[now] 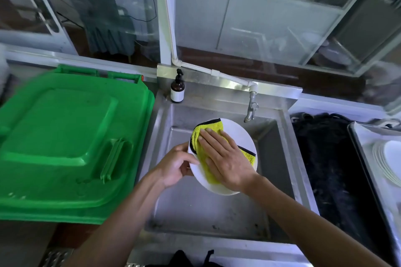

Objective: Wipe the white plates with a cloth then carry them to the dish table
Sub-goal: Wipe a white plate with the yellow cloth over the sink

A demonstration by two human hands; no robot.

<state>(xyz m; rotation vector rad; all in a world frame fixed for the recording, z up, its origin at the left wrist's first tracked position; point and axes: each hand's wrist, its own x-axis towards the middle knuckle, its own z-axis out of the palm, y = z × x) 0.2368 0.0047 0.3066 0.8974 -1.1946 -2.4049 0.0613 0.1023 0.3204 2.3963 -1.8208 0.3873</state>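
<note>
White plate (pixel 236 136) held over the steel sink (pixel 217 208) at frame centre, left hand (pixel 173 167) fingers clamped on its rim, right hand (pixel 225 158) flat (fingers straight, together) pressing yellow cloth (pixel 206 136) onto it

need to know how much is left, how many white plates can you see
At least 2: one white plate held over the sink under the yellow cloth, and a stack of plates at the right edge, its number unclear.
</note>
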